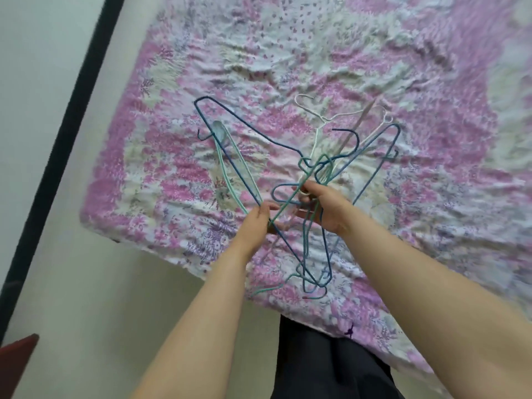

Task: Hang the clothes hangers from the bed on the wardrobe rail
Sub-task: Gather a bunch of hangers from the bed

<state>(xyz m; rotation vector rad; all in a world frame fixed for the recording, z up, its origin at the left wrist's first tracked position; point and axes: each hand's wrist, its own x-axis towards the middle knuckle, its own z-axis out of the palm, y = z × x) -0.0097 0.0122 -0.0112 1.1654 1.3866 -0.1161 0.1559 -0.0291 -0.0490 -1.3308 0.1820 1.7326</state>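
Note:
A tangled bunch of thin wire hangers (pixel 305 174) hangs over the bed (pixel 374 67), several of them in dark blue, teal and white. My right hand (pixel 325 208) grips the bunch where the hooks and necks cross. My left hand (pixel 259 223) pinches the wires of a dark blue hanger (pixel 230 156) and a teal hanger (pixel 227 182) that stick out to the upper left. A white hanger (pixel 319 122) points up behind the bunch. The wardrobe rail is not in view.
The bed has a wrinkled pink and purple flowered sheet, its corner (pixel 92 214) at the left. Pale floor (pixel 86 298) lies beside it, with a black strip (pixel 57 133) along the left and a dark red object (pixel 17 352) at the lower left. Dark clothing (pixel 325 367) shows below.

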